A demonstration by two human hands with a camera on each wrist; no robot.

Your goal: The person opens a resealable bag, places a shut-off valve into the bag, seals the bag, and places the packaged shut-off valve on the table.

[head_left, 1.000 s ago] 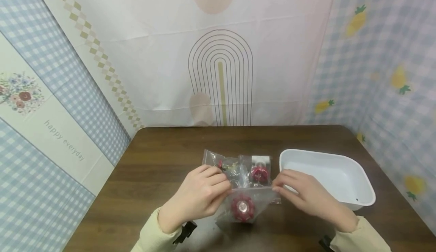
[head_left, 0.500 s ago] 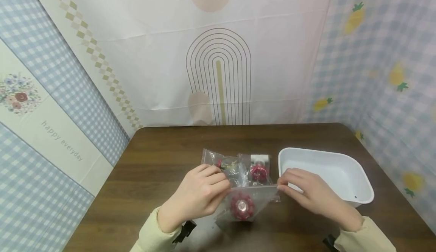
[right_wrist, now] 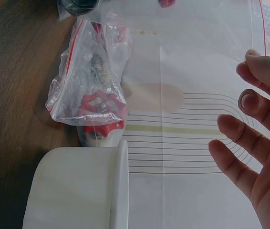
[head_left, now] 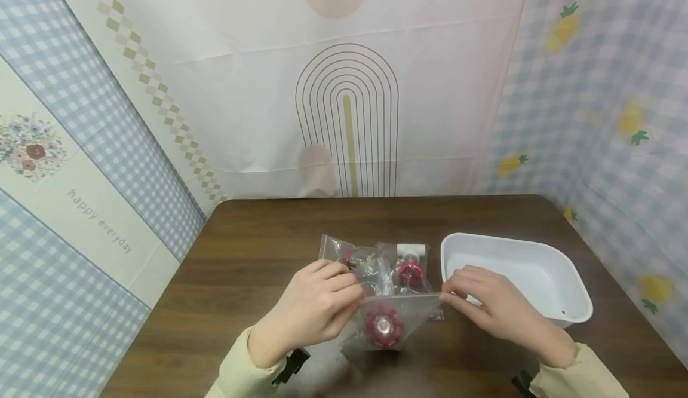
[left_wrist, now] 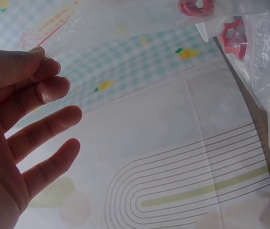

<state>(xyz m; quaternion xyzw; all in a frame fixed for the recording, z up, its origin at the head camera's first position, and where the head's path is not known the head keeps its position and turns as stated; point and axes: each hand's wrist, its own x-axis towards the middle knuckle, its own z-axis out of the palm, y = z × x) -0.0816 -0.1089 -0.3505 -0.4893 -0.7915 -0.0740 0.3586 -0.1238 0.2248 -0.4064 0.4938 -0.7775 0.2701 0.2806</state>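
A clear zip-lock bag point(head_left: 411, 314) is held upright near the front of the table, its top edge stretched straight between both hands. Inside it shows a red scalloped handwheel point(head_left: 383, 325) with a silvery centre. My left hand point(head_left: 317, 305) pinches the bag's left top corner between thumb and index finger, the other fingers spread apart in the left wrist view. At the opposite corner, my right hand point(head_left: 489, 302) pinches in the same way. The red line of the zip seal point(right_wrist: 263, 28) runs by the right fingertips.
Behind the held bag lie two more clear bags: one point(head_left: 332, 248) with red and brass-coloured parts, another point(head_left: 411, 272) with a red handwheel and a white piece. A white plastic tub point(head_left: 516, 266) stands at the right, close behind my right hand. Patterned cloth point(head_left: 258, 117) hangs beyond the brown table point(head_left: 258, 224).
My right hand has shifted slightly right along the bag's top edge, out to its corner. The left hand keeps its pinch, nearly still.
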